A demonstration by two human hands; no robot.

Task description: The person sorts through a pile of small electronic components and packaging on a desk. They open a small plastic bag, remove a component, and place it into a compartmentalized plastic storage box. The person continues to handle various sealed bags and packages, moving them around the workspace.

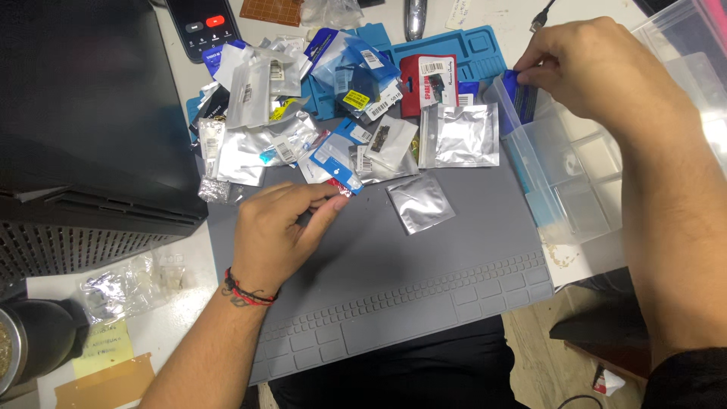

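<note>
Two hands are busy here. Nearest us, our left hand point(276, 231) rests on the grey mat point(424, 288), fingers pinched shut on the corner of a blue-and-white packet point(335, 160) with a red tip, near the mat's middle. We judge it light, thin and slick — best held by an edge or corner, as now. Just beside it lies a loose silver pouch point(421, 202), flat and crinkly. Farther back, a heap of small packets point(303, 113) crowds the mat's far edge and spills onto a blue tray point(477, 47) — easy to snag. At the far right corner, our right hand point(591, 64) pinches a blue packet point(522, 95) over a clear compartment box point(575, 182).
</note>
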